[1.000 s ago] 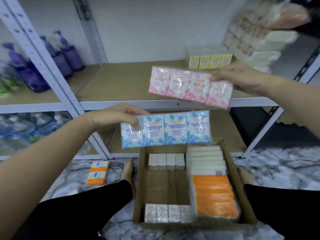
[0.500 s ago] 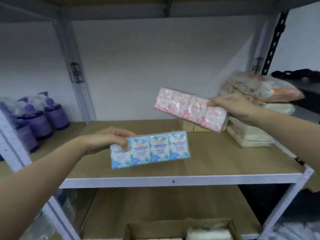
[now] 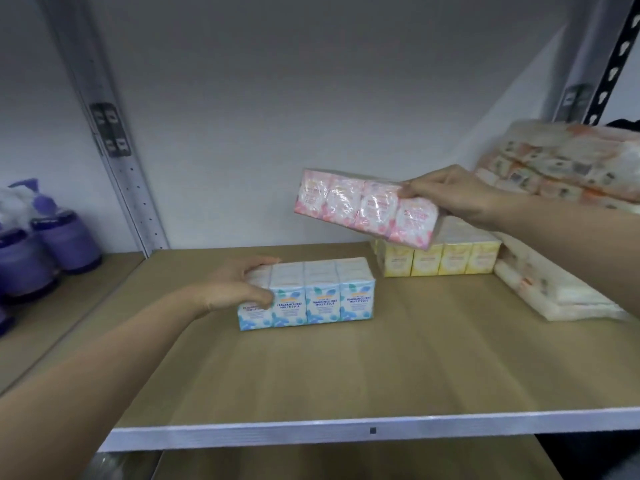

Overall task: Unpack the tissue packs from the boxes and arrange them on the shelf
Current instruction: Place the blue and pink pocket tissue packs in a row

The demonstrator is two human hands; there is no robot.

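Left hand (image 3: 232, 289) grips the left end of the blue tissue pack (image 3: 308, 294), fingers curled over its top, thumb on the front face; pack stands upright on the shelf (image 3: 346, 368), mid-depth. Right hand (image 3: 453, 199) holds the pink tissue pack (image 3: 363, 209) by its right end, tilted, in the air above the yellow tissue pack (image 3: 440, 256) at the shelf's rear. Wrapped tissue bundles (image 3: 561, 168) stacked at far right. Purple bottles (image 3: 52, 244) on the neighbouring shelf, left.

Purple pump bottles (image 3: 52, 247) stand grouped on the neighbouring shelf board (image 3: 69, 306) at its back, left of the grey upright post (image 3: 114, 157).
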